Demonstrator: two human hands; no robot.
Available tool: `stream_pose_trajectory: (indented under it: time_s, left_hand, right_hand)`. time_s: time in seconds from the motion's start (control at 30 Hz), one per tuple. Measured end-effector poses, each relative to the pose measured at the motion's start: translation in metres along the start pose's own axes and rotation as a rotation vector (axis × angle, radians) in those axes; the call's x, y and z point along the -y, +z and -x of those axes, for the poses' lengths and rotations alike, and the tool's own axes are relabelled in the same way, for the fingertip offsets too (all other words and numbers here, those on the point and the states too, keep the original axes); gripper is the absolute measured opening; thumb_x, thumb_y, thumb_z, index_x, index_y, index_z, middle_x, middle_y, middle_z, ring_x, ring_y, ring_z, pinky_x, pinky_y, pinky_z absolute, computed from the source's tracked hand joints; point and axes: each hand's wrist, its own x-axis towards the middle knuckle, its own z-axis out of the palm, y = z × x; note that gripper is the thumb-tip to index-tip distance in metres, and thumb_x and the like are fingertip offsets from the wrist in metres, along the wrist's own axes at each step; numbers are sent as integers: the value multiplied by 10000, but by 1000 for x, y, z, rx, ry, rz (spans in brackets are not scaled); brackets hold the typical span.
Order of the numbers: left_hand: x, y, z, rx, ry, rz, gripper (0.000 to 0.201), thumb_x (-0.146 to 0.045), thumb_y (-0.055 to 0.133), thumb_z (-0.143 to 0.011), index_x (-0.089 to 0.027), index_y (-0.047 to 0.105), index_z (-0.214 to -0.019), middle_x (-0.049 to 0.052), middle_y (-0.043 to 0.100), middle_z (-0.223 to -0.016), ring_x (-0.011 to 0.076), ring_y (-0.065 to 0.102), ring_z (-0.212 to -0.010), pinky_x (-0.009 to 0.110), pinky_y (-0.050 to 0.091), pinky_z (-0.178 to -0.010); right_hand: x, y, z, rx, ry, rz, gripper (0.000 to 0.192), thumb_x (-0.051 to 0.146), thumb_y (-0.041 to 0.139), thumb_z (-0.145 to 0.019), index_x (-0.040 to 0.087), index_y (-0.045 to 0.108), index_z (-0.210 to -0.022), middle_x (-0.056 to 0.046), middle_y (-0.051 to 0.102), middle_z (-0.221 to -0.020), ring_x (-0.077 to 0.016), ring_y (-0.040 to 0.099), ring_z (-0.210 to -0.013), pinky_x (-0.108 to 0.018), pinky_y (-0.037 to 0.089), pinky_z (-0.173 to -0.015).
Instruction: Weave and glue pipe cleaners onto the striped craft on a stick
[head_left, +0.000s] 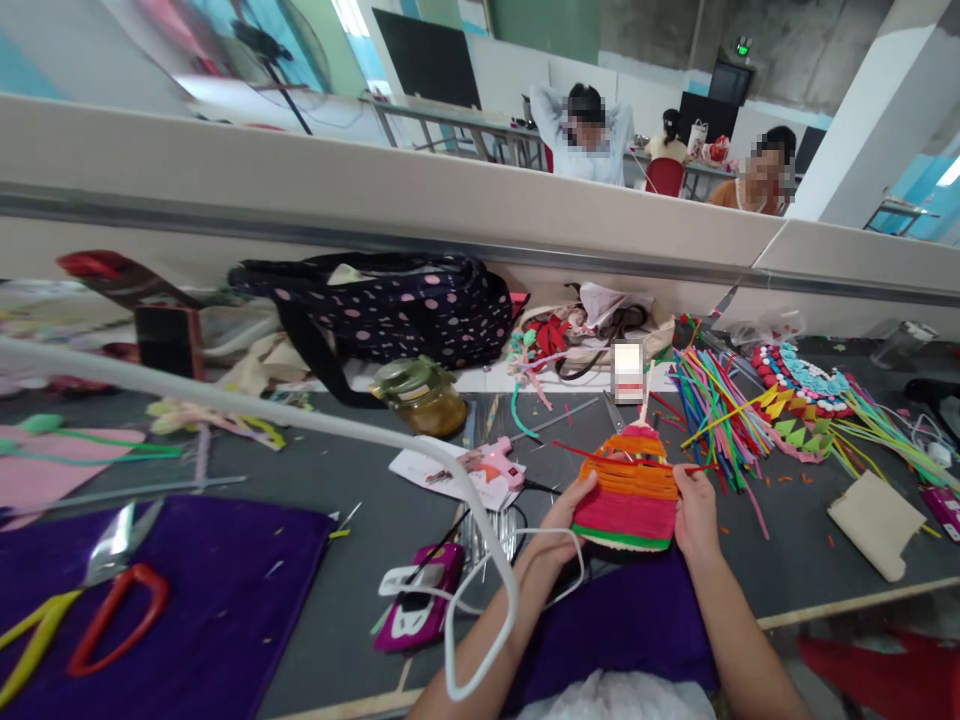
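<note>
A striped craft piece point(626, 510) in orange, pink and green is held up above the table's front edge. My left hand point(566, 515) is closed on its left side, the thumb on the front. At its right edge my right hand point(696, 505) is closed, its fingertips close to a thin red stem point(611, 457) that crosses the orange part and sticks out on both sides. Whether the right fingers also pinch this stem, I cannot tell. Left of the hands, a pink glue gun point(487, 468) rests on white paper.
A white cable point(300, 402) loops across the foreground near my left forearm. Scissors point(124, 590) lie on purple cloth at left. A glass jar point(421, 395), a dotted bag point(382, 310) and coloured stems point(724, 410) stand or lie farther back. A purple power strip point(424, 600) is nearby.
</note>
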Motion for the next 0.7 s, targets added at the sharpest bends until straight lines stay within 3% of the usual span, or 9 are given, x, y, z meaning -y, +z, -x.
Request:
stream_pose_trajectory:
  time_s: [0.17, 0.4, 0.57, 0.7]
  left_hand:
    - [1, -5, -1, 5, 60, 14, 364, -353, 742, -695, -177, 693, -1010, 127, 738, -981, 339, 671, -1017, 492, 491, -922]
    - [0, -2, -1, 134, -4, 85, 458, -414, 640, -776, -142, 655, -1145, 153, 715, -1081, 342, 636, -1086, 505, 440, -988]
    - [-2, -1, 0, 277, -26, 200, 516, -357, 579, -829, -122, 566, -1287, 153, 657, -1227, 341, 602, -1141, 510, 352, -1065]
    - [-1, -4, 0, 270, -46, 225, 535, -354, 566, -843, -125, 536, -1326, 155, 638, -1260, 331, 614, -1125, 487, 355, -1068]
  right_hand:
    - [5, 4, 1, 43, 77, -26, 317, 389, 765, -648, 220, 521, -759, 23, 674, -653, -209, 677, -644, -337, 524, -608]
    - [13, 13, 1, 61, 114, 8, 343, 401, 768, -627, 223, 510, -766, 23, 679, -659, -198, 668, -612, -293, 490, -537]
    - [19, 21, 4, 62, 158, -53, 371, 383, 804, -579, 221, 511, -738, 35, 684, -646, -188, 665, -620, -289, 489, -571]
    - [19, 25, 4, 49, 173, -72, 358, 364, 808, -568, 221, 525, -736, 41, 678, -641, -184, 660, -624, -296, 496, -608]
